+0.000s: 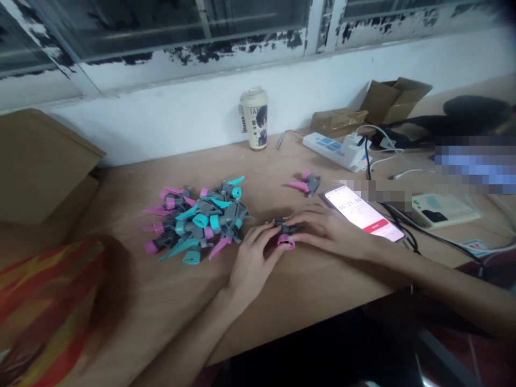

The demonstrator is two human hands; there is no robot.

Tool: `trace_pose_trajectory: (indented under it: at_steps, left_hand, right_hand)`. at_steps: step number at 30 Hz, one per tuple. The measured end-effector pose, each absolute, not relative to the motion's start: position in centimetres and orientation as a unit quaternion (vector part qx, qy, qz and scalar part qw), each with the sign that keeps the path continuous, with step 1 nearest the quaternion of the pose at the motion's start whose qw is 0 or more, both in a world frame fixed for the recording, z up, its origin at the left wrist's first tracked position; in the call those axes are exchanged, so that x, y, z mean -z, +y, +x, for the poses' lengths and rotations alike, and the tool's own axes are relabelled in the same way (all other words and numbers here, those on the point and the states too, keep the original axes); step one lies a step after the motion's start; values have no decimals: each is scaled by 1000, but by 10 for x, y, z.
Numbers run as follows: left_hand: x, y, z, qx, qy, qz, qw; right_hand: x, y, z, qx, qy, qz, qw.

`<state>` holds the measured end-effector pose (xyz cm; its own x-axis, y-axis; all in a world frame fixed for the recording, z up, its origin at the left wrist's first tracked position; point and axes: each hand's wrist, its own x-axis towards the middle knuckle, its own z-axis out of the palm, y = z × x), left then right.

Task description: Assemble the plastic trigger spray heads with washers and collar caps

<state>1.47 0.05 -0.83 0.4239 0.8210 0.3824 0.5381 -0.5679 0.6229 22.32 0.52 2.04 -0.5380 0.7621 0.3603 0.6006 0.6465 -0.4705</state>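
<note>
I have the sprayer (286, 239) between both hands, just above or on the near part of the worktop (266, 183); I cannot tell whether it touches the wood. Its pink collar faces me, and its grey body is partly hidden by fingers. The left hand (255, 255) grips it from the left, thumb by the collar. The right hand (322, 228) pinches it from the right, fingertips on the grey part and thumb beside the collar. So the sprayer lies right at the fingertips of each, with neither palm around it.

I judge the step in hand to be close fingertip work on this one piece, fitting or checking it; the blur keeps me from saying which. The next move, as I read it, calls for one hand to steady the body while the other works the small part.

Just left of the left hand sits the pile (200, 220) of similar pieces, grey with pink or teal parts, lying jumbled. A lone piece (312, 185) lies beyond the right hand, apart from the pile. Near it, the phone (355, 207) shows a running-time display. Farther back stand a cup (258, 121) and a power strip (330, 150).
</note>
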Motion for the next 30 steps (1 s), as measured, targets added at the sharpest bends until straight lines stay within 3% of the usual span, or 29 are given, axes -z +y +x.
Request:
trace_pose_trajectory:
  at_steps: [7,11,15,19,24,30]
  left_hand:
    - [-1,-10,21,-379,439,706,406]
    - [-4,-14,24,-354,450,640,513]
    - [-1,-9,22,-343,441,576,597]
    - [3,-3,16,-356,441,605,559]
    - [2,3,8,-322,433,657,526]
    - [0,8,8,-261,432,674,539]
  right_hand:
    - [-2,-10,213,-26,-860,-397,321]
    - [4,-4,201,-45,-837,-391,379]
    - [6,6,202,-99,-852,-368,358]
    - [6,13,202,-181,-864,-341,323]
    - [10,12,200,-260,-821,-339,379]
    - [17,8,199,-291,-813,-330,382]
